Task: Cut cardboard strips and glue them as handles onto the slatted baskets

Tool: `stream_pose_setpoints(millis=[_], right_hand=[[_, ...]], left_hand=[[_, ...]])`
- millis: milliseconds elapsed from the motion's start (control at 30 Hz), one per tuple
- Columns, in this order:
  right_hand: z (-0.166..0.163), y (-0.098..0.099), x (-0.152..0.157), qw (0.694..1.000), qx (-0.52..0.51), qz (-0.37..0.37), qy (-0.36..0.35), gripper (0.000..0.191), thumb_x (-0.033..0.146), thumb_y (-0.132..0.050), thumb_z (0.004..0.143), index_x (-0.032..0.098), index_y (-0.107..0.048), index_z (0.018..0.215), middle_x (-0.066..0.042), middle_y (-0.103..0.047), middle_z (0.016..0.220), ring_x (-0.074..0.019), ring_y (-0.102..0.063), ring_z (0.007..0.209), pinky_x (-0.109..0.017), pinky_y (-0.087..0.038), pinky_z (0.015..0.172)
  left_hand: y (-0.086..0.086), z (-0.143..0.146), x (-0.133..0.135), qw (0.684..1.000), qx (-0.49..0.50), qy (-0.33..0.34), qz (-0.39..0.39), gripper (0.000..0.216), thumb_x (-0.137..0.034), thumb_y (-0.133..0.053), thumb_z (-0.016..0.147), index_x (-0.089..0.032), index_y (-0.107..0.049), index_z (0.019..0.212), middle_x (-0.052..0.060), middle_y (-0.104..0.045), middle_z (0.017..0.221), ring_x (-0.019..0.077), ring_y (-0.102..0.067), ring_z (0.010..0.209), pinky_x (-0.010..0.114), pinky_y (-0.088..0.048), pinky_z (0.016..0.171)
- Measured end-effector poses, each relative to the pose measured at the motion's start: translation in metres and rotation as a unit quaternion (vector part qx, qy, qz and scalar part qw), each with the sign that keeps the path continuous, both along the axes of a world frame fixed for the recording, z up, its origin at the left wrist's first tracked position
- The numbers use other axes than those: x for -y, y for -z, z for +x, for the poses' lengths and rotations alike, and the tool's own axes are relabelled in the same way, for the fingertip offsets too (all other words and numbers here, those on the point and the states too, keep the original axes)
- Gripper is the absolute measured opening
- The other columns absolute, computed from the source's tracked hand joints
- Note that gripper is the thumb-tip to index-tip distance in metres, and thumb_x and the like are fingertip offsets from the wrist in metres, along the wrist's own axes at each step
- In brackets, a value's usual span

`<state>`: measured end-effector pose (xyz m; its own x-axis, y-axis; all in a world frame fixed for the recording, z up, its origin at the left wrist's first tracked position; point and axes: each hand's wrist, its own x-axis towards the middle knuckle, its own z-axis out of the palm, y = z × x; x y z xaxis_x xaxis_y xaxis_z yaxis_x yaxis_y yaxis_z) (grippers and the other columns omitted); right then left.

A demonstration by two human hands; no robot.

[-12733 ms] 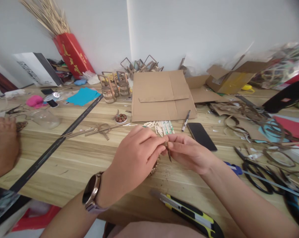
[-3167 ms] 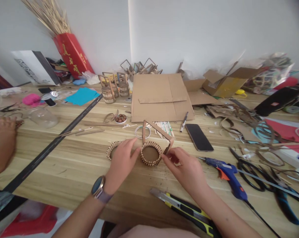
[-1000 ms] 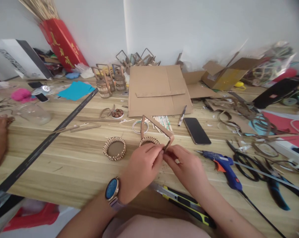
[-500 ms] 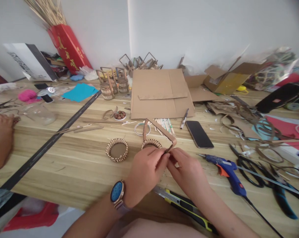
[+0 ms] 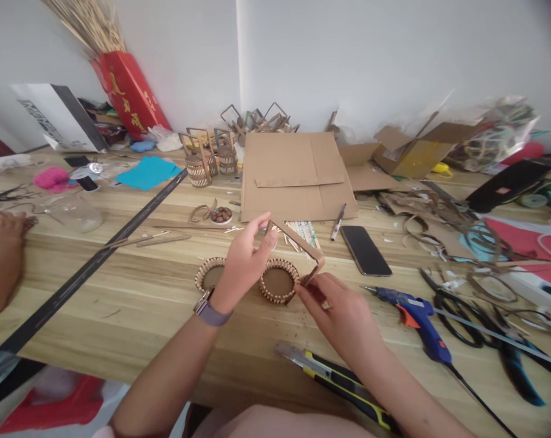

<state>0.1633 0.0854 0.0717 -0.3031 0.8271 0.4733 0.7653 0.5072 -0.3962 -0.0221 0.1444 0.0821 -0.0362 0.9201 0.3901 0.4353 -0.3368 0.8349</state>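
A small round basket [image 5: 282,263] with a woven stick wall and a brown base lies in front of me. A bent brown cardboard strip handle [image 5: 298,239] arches over it. My left hand [image 5: 243,264] pinches the handle's far left corner between thumb and fingers, hiding the left upright. With thumb and fingers closed, my right hand [image 5: 339,304] grips the handle's right end against the basket's wall. A second similar basket [image 5: 200,272] sits to the left, partly behind my left hand.
A utility knife [image 5: 330,377] lies near the front edge. To the right are a blue glue gun [image 5: 415,313], black scissors [image 5: 458,316] and a phone [image 5: 365,250]. Stacked cardboard [image 5: 298,158] stands behind. Another person's hand [image 5: 2,261] rests at far left.
My left hand has moved from beside my right hand, up and left to the handle's far corner, uncovering the basket. My right hand stays at the handle's right end.
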Motion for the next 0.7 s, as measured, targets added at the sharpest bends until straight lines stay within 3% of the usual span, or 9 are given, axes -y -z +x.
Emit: stream_pose_setpoints(millis=[167, 300, 400, 567, 700], right_hand=[[0.000, 0.001, -0.001, 1.000, 0.009, -0.008, 0.002, 0.034, 0.040, -0.042, 0.100, 0.021, -0.058, 0.077, -0.002, -0.065, 0.067, -0.0151, -0.064, 0.055, -0.025, -0.043, 0.050], [-0.001, 0.001, -0.002, 1.000, 0.008, -0.010, 0.003, 0.032, 0.039, -0.043, 0.099, 0.020, -0.059, 0.079, -0.002, -0.065, 0.069, -0.0149, -0.064, 0.055, -0.024, -0.043, 0.049], [-0.001, 0.001, -0.003, 1.000, 0.011, -0.013, 0.004, 0.031, 0.039, -0.044, 0.099, 0.020, -0.059, 0.079, -0.002, -0.066, 0.069, -0.0148, -0.064, 0.055, -0.024, -0.043, 0.049], [-0.002, 0.002, -0.004, 1.000, 0.012, -0.022, 0.001, 0.030, 0.037, -0.045, 0.098, 0.020, -0.058, 0.077, -0.003, -0.066, 0.070, -0.0153, -0.064, 0.055, -0.024, -0.043, 0.049], [-0.003, 0.003, -0.004, 1.000, 0.009, -0.014, 0.004, 0.028, 0.035, -0.046, 0.098, 0.020, -0.058, 0.078, -0.002, -0.065, 0.069, -0.0148, -0.063, 0.054, -0.024, -0.042, 0.048]], left_hand=[[-0.006, 0.008, -0.001, 0.999, -0.004, -0.024, 0.021, 0.031, -0.037, -0.046, 0.096, -0.019, -0.066, 0.113, 0.007, -0.075, 0.094, 0.0215, -0.068, 0.098, 0.032, -0.054, 0.082], [-0.011, 0.010, 0.000, 0.999, -0.033, -0.032, 0.025, 0.033, -0.035, -0.042, 0.098, -0.019, -0.068, 0.086, 0.003, -0.068, 0.071, 0.0198, -0.066, 0.085, 0.029, -0.051, 0.074], [-0.013, 0.010, 0.000, 0.998, -0.038, -0.039, 0.023, 0.035, -0.034, -0.042, 0.098, -0.019, -0.067, 0.079, 0.001, -0.065, 0.065, 0.0189, -0.065, 0.080, 0.028, -0.049, 0.071], [-0.013, 0.010, -0.001, 0.998, -0.036, -0.043, 0.018, 0.036, -0.034, -0.041, 0.098, -0.019, -0.066, 0.078, 0.001, -0.065, 0.066, 0.0180, -0.064, 0.077, 0.028, -0.050, 0.073], [-0.007, 0.011, 0.004, 0.996, -0.041, -0.064, 0.055, 0.027, -0.033, -0.043, 0.098, -0.018, -0.064, 0.103, 0.009, -0.070, 0.105, 0.0218, -0.063, 0.104, 0.035, -0.048, 0.091]])
